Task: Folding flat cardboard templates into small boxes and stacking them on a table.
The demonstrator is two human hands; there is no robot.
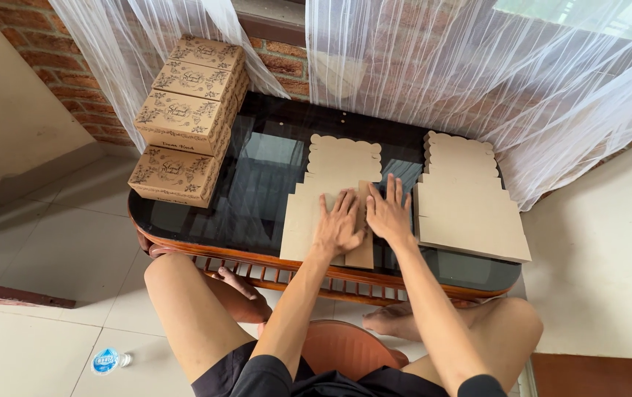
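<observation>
A flat brown cardboard box blank (334, 167) with a scalloped far edge lies on the dark glass table (257, 191), in front of me. My left hand (339, 224) presses flat on its near part, fingers spread. Beside it my right hand (387, 212) lies flat on the same blank, fingers apart and pointing away from me. The two hands almost touch. Neither hand grips anything.
A stack of flat cardboard blanks (466, 198) lies at the table's right. Several assembled printed brown boxes (187, 117) are stacked at the left. White net curtains (433, 66) hang behind, before a brick wall. A small plastic bottle (110, 360) lies on the tiled floor.
</observation>
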